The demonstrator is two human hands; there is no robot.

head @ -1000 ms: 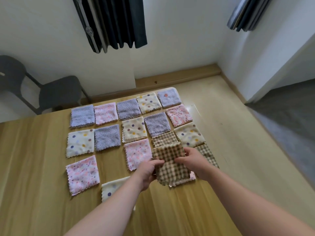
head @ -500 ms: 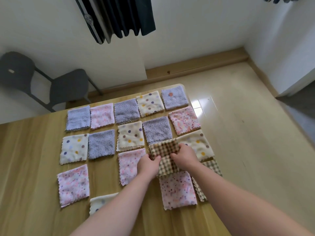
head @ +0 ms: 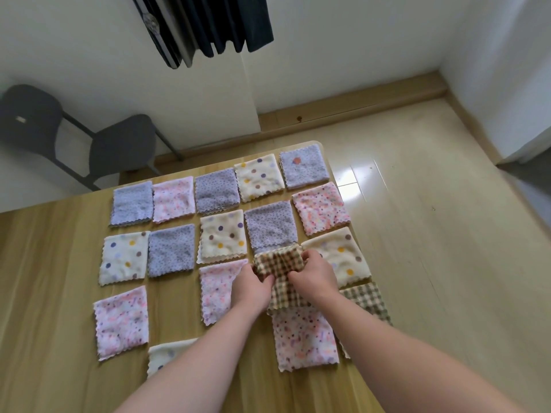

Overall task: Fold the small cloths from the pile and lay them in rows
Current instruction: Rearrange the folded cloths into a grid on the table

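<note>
The brown-and-cream checked cloth (head: 280,262) lies on a light wood-grain table (head: 44,293); just left of it is a pink speckled cloth (head: 216,290), just right a cream cloth (head: 343,257) with yellow, brown and purple dots, and just behind it a lilac cloth (head: 269,223) with tiny dark speckles. Nearer than the checked cloth is a pale pink cloth (head: 304,338) with reddish-brown spots, and to its right an olive-and-cream check cloth (head: 366,299). Well behind the checked cloth are a dark grey chair (head: 119,144), a white wall (head: 74,40) and near-black curtains (head: 232,22).

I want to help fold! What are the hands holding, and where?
Both hold the brown checked cloth: the left hand pinches its left edge, the right hand its right side.
</note>
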